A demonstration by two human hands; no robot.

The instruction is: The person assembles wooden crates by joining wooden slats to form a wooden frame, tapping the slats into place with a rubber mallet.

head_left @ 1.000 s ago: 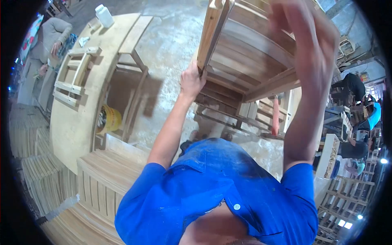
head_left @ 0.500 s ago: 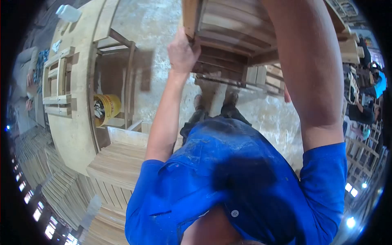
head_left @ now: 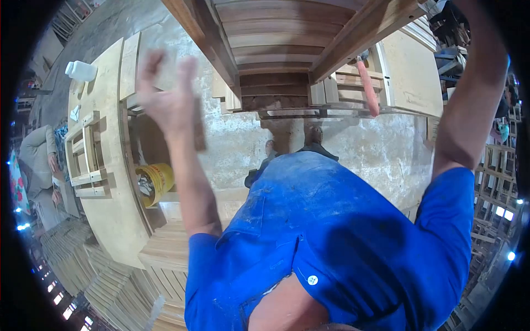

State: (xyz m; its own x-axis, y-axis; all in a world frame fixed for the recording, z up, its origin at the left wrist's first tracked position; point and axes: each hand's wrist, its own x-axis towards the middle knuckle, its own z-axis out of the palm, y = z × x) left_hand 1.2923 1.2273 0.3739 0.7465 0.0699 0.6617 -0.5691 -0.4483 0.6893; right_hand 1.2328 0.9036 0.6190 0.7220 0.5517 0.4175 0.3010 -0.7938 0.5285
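frame [head_left: 287,49] overhead, above the floor | left hand [head_left: 165,102] free beside frame, fingers spread, holding nothing | right hand out of view past frame's right edge, grip cannot be told | lift apparently done, set-down left

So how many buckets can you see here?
1. A yellow bucket sits on the floor under the workbench, left of the person's raised left arm. Others may be hidden behind the furniture.
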